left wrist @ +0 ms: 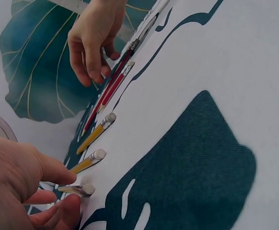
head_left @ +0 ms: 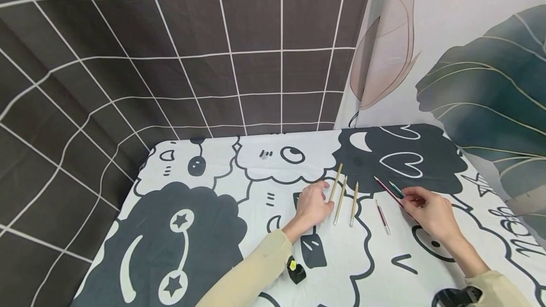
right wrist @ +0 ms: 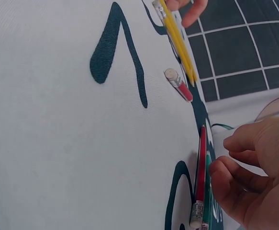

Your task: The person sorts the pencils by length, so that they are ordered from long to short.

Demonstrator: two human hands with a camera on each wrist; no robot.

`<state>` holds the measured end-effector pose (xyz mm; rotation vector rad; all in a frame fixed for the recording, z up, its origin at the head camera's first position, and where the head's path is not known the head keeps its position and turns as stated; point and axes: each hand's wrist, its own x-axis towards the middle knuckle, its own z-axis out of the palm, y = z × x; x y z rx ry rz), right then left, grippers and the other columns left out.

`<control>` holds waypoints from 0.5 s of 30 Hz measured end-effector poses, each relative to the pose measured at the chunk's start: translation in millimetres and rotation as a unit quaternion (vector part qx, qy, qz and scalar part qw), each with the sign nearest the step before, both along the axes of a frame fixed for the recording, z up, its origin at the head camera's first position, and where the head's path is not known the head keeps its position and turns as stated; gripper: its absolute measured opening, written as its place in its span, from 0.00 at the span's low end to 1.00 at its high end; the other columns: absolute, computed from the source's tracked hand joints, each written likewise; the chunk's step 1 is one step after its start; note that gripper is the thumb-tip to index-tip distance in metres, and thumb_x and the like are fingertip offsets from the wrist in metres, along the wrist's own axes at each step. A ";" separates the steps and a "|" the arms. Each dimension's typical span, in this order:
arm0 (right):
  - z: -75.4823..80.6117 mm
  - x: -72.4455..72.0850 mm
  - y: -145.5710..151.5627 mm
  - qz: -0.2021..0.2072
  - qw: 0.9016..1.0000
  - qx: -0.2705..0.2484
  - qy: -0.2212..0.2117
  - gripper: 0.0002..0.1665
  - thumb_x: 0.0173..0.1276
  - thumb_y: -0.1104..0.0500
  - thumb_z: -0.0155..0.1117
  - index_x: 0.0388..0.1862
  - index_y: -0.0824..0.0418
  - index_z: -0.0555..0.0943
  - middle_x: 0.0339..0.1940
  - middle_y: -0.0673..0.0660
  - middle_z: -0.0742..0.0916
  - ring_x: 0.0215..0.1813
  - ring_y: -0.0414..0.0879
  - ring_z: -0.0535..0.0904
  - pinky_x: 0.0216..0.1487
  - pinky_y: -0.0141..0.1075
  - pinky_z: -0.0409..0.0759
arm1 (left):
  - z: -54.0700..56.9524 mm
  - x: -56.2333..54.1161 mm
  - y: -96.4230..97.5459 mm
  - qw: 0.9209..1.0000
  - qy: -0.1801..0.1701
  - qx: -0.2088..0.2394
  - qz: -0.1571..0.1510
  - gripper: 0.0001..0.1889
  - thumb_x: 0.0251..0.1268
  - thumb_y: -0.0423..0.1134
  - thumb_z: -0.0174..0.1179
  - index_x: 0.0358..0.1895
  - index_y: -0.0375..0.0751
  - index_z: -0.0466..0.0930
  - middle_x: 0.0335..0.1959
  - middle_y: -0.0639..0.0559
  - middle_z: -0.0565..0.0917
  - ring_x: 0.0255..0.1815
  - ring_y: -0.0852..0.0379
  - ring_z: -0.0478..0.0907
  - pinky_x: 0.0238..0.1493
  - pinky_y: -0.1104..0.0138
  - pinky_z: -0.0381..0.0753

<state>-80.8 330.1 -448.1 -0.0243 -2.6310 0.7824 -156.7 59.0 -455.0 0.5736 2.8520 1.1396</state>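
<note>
In the head view, printed cloth (head_left: 373, 290) lies free at six o'clock from the short red pencil (head_left: 383, 217); yellow pencils (head_left: 341, 200) obstruct ten o'clock, the right hand (head_left: 432, 212) three o'clock.

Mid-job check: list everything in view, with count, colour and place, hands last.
Yellow pencils: 3, yellow, right of centre
Red pencils: 2, red, right of the yellow ones
Green pencil: 1, green, alongside one red pencil
Printed cloth: 1, white and black, beneath the pencils
Grid-patterned hanging: 1, dark grey, white-lined, behind
Leaf-patterned hanging: 1, white, green and pink, at right
Wrist cameras: 2, black, one per wrist
Sleeves: 2, pale yellow, one per arm
Left hand: 1, bare, at the leftmost yellow pencil
Right hand: 1, bare, beside the green pencil
</note>
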 end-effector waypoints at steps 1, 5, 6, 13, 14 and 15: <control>-0.4 0.0 -0.1 0.000 1.000 -0.001 -0.001 0.12 0.55 0.74 0.69 0.39 0.71 0.83 0.27 0.56 0.84 0.26 0.39 0.74 0.24 0.25 0.67 | 0.2 0.2 0.4 1.000 0.000 -0.001 0.001 0.23 0.50 0.34 0.73 0.53 0.38 0.84 0.24 0.57 0.78 0.26 0.61 0.74 0.28 0.71 0.71; -2.3 -0.4 -0.8 0.002 1.000 -0.002 -0.004 0.12 0.55 0.74 0.70 0.40 0.72 0.83 0.27 0.57 0.84 0.26 0.41 0.74 0.23 0.26 0.68 | 0.8 2.2 2.4 1.000 0.002 -0.016 0.008 0.22 0.49 0.34 0.73 0.52 0.39 0.84 0.25 0.56 0.79 0.27 0.59 0.75 0.27 0.70 0.72; -2.8 -0.5 -1.0 0.003 1.000 -0.003 -0.005 0.12 0.55 0.74 0.70 0.39 0.72 0.83 0.27 0.57 0.84 0.26 0.41 0.74 0.22 0.26 0.69 | 0.9 2.8 3.0 1.000 0.002 -0.021 0.011 0.22 0.49 0.34 0.73 0.52 0.39 0.84 0.25 0.55 0.79 0.27 0.59 0.75 0.28 0.70 0.72; -5.4 -1.4 -1.5 0.002 1.000 0.000 -0.006 0.12 0.54 0.74 0.71 0.39 0.72 0.82 0.27 0.57 0.84 0.27 0.43 0.75 0.23 0.27 0.69 | -0.8 5.0 6.9 0.998 0.013 -0.056 0.030 0.21 0.49 0.36 0.72 0.51 0.42 0.85 0.34 0.50 0.83 0.34 0.53 0.81 0.33 0.66 0.77; -5.7 -1.4 -1.6 0.002 1.000 0.000 -0.008 0.12 0.54 0.74 0.71 0.39 0.72 0.82 0.27 0.57 0.84 0.27 0.44 0.75 0.23 0.27 0.69 | -1.0 5.1 7.2 0.998 0.015 -0.058 0.031 0.21 0.49 0.36 0.72 0.51 0.42 0.85 0.35 0.49 0.84 0.35 0.52 0.82 0.33 0.65 0.78; -6.0 -1.3 -1.7 0.002 1.000 0.001 -0.010 0.12 0.54 0.74 0.71 0.39 0.73 0.82 0.27 0.57 0.84 0.27 0.45 0.75 0.23 0.27 0.69 | -1.0 5.2 7.3 0.998 0.018 -0.060 0.031 0.21 0.49 0.36 0.72 0.50 0.42 0.86 0.37 0.49 0.84 0.36 0.51 0.82 0.33 0.65 0.78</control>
